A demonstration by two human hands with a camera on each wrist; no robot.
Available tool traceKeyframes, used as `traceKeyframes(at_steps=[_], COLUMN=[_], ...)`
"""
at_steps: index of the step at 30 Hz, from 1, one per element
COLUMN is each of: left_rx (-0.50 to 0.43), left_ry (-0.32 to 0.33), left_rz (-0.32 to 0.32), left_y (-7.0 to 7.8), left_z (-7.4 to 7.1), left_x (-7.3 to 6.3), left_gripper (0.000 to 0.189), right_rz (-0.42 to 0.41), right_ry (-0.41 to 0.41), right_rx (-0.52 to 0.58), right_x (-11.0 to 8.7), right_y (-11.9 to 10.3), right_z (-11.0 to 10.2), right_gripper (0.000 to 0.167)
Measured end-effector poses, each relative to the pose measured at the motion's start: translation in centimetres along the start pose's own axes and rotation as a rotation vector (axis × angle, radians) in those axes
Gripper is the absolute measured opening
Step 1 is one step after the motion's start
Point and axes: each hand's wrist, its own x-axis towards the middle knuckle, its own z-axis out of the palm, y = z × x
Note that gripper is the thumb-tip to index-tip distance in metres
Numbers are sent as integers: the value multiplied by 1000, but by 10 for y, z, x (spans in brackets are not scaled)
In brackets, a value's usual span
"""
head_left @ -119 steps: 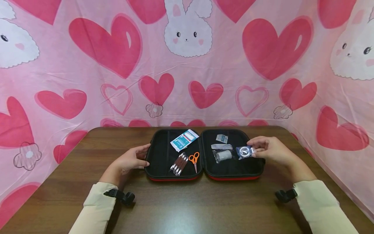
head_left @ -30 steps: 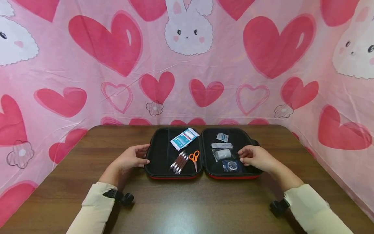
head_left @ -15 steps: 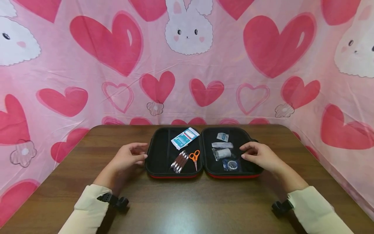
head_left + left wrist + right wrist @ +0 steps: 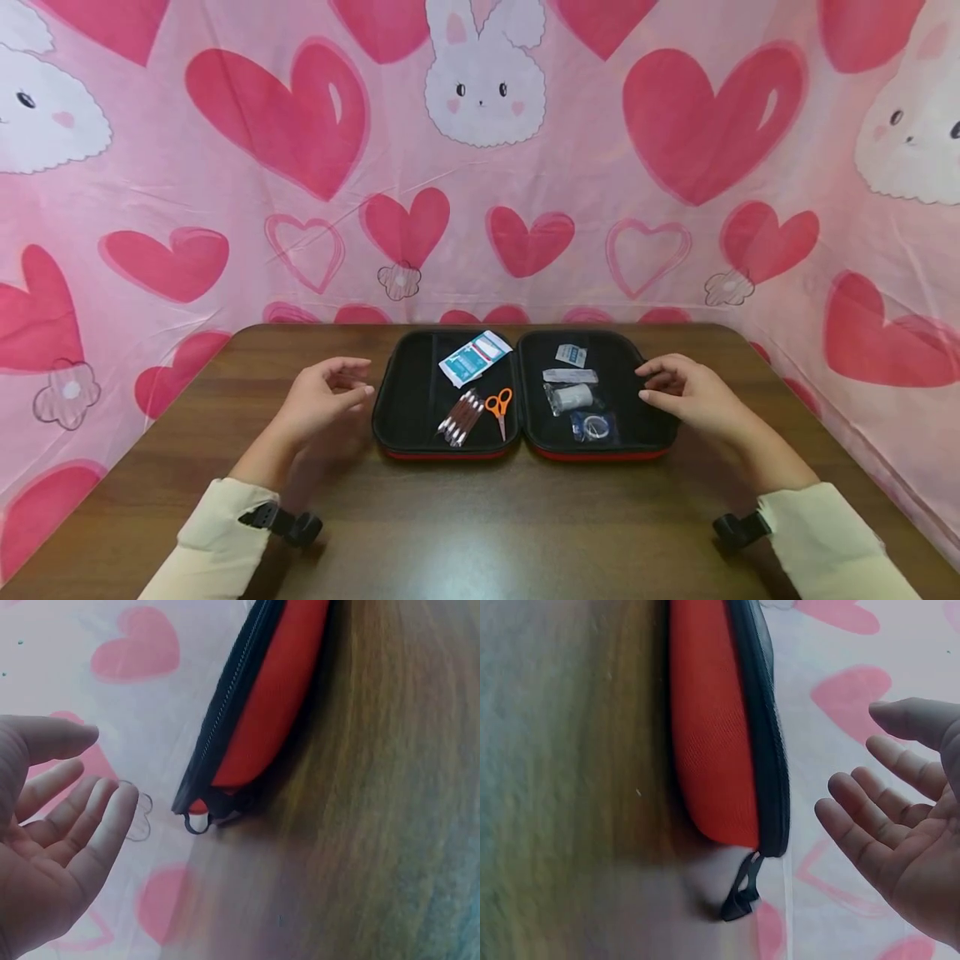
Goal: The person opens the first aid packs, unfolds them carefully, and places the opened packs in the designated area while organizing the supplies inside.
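An open red case with black lining (image 4: 525,450) lies flat on the brown table (image 4: 480,525). Its left half holds a teal-and-white packet (image 4: 472,357), a bundle of swabs (image 4: 461,417) and orange scissors (image 4: 498,408). In the right half lie a small white sachet (image 4: 571,355), a flat strip (image 4: 570,376), a wrapped gauze roll (image 4: 570,397) and a small clear bag with a ring (image 4: 595,427). My left hand (image 4: 330,396) hovers just left of the case, fingers relaxed, holding nothing. My right hand (image 4: 678,392) hovers over the case's right rim, also empty. The wrist views show the case's red shell (image 4: 262,705) (image 4: 712,742) beside each open palm.
A pink cloth with hearts and rabbits (image 4: 480,167) walls the table at the back and both sides. A black zip pull (image 4: 741,896) hangs from the case's edge, and another zip pull (image 4: 199,821) shows by the left hand. Bare tabletop lies in front of the case.
My right hand set the small clear bag in the case's right half, let go, and drew back to the right rim. My left hand lifted off the case's left edge and moved slightly left.
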Motion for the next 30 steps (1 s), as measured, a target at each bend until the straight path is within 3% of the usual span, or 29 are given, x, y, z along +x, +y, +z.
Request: traceKeyframes(at_steps=[5,13,23,30], left_rx=[92,234,290,293], left_ry=[50,94,41,-7], left_rz=[54,168,148,161], left_y=[3,10,18,25], left_z=[5,13,23,30], left_x=[-2,-1,12,22], left_gripper=[38,34,35,38], right_rz=[-3,74,157,223], right_ry=[24,10,-49,-75], right_rx=[-22,-14,-47,-117], right_x=[-4,1,10,13], right_y=[6,18,28,37], right_z=[-6,-15,-20,-19], right_gripper=[33,35,46,64])
